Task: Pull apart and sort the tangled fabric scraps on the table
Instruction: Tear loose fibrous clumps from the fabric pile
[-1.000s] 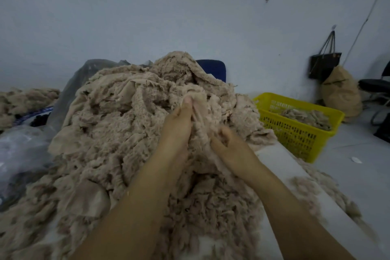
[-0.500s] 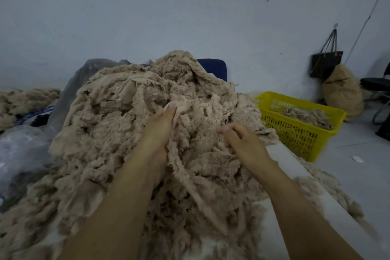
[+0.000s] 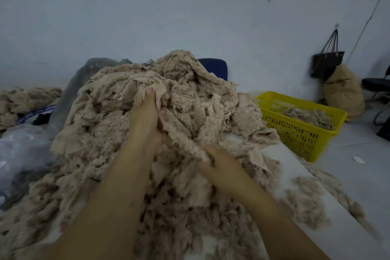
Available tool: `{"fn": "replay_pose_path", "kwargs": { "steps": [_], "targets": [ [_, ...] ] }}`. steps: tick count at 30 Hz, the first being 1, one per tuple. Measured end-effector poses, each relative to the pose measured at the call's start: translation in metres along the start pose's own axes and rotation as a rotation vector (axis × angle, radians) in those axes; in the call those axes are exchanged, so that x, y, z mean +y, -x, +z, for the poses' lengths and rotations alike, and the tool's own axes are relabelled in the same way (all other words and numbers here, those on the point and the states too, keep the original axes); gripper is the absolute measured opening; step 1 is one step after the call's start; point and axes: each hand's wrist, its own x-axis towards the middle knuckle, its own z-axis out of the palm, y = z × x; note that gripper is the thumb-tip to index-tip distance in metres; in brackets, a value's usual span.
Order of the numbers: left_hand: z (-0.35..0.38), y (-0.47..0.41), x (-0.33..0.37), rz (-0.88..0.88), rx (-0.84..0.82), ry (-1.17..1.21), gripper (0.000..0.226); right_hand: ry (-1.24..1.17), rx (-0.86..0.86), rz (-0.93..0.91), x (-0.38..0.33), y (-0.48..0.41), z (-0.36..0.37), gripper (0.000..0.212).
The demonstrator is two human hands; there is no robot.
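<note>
Left grip (image 3: 145, 116) clutching the far end, right grip (image 3: 219, 162) pinching the near end of one fuzzy strip (image 3: 181, 133) on the scrap heap (image 3: 95, 124) covering the table (image 3: 282, 154); likely light, limp and snaggy, so best held at its ends, teased out gently.

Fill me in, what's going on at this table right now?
A person is working bare-handed through a big heap of tangled beige scraps on the white table. The left hand reaches up into the heap, holding a fuzzy strip; the right hand pinches the same strip lower down. The yellow basket on the right holds a few scraps; most remain in the heap.
</note>
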Motion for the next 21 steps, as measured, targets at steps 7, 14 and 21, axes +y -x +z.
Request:
{"fn": "replay_pose_path", "kwargs": {
  "steps": [7,14,21],
  "targets": [
    [-0.01,0.027,-0.015,0.167,-0.616,-0.968,0.027,-0.778,0.111,0.346,-0.004,-0.009,-0.054,0.034],
    [-0.01,0.031,-0.039,-0.024,-0.475,-0.633,0.018,-1.176,0.011,0.496,0.008,-0.002,-0.052,0.053],
    [-0.011,0.028,-0.043,-0.218,-0.27,-0.102,0.02,-1.377,0.192,0.574,0.015,0.0,-0.041,0.038]
  ]
}}
